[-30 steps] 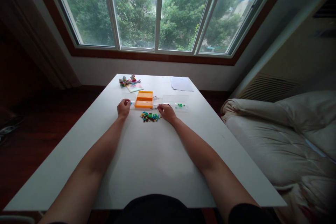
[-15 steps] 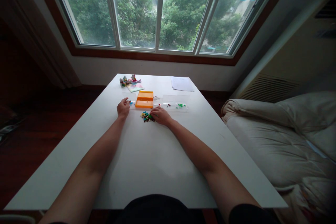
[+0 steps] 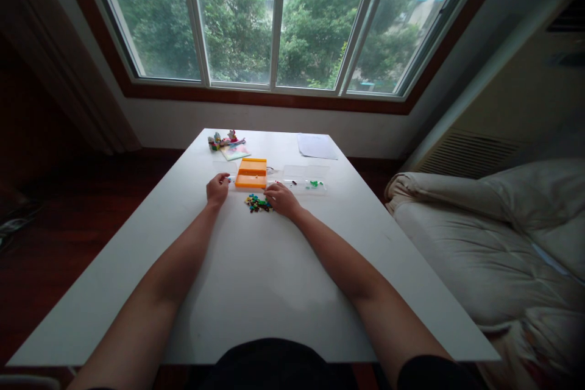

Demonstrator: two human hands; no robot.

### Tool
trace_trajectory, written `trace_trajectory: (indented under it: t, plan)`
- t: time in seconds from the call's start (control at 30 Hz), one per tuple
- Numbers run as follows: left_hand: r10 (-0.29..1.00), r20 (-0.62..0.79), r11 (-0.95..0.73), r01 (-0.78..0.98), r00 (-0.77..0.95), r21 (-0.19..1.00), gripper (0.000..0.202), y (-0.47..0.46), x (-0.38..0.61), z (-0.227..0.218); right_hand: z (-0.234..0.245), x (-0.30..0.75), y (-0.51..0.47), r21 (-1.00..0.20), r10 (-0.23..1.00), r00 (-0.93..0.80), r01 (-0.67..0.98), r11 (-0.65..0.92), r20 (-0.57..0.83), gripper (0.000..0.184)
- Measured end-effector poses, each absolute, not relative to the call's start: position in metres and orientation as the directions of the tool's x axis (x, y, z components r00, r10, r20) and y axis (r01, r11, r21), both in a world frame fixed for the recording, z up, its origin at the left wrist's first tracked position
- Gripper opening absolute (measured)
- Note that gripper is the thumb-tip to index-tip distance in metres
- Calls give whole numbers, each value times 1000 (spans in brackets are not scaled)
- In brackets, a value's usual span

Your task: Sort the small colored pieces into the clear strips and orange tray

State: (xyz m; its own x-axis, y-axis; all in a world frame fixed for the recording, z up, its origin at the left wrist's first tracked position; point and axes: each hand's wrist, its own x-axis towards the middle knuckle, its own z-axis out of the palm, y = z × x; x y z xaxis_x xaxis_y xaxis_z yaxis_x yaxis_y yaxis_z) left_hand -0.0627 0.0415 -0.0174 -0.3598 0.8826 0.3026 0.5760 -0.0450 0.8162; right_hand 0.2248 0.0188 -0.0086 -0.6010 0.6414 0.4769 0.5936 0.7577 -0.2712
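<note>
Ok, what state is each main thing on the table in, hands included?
Orange box: open
Rightmost clear box: open, green pieces inside
Heap of mixed pieces: loose
Paper sheets: flat
Toy figures: too small to tell
Left hand: curled, hold unclear
Right hand: at the heap, hold unclear

A home is suggested by the sofa point(image 3: 466, 244), the curtain point(image 3: 68, 73) and the reddish floor point(image 3: 91, 213). Through the window point(image 3: 276, 24), trees point(image 3: 233, 24) are seen, and figurines point(image 3: 214, 142) are set on the surface point(image 3: 274, 292).
</note>
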Motion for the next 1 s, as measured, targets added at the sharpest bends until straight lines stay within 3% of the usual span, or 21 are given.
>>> trace_trajectory:
  t: [0.23, 0.53, 0.73, 1.0]
  plan:
    - [907, 318, -85, 622, -274, 778, 33, 39, -58, -15, -2, 239, 25, -380, 745, -283, 720, 581, 604, 28]
    - [949, 315, -195, 731, -29, 654, 29, 33, -45, -13, -13, 262, 45, -494, 790, -17, 772, 400, 612, 32]
    - [934, 312, -322, 783, 171, 533, 25, 26, -33, -12, -13, 260, 43, -483, 809, -85, 765, 427, 581, 29]
    - [877, 357, -463, 761, 321, 454, 23, 20, -21, -11, -4, 261, 37, -518, 858, -380, 686, 512, 344, 20]
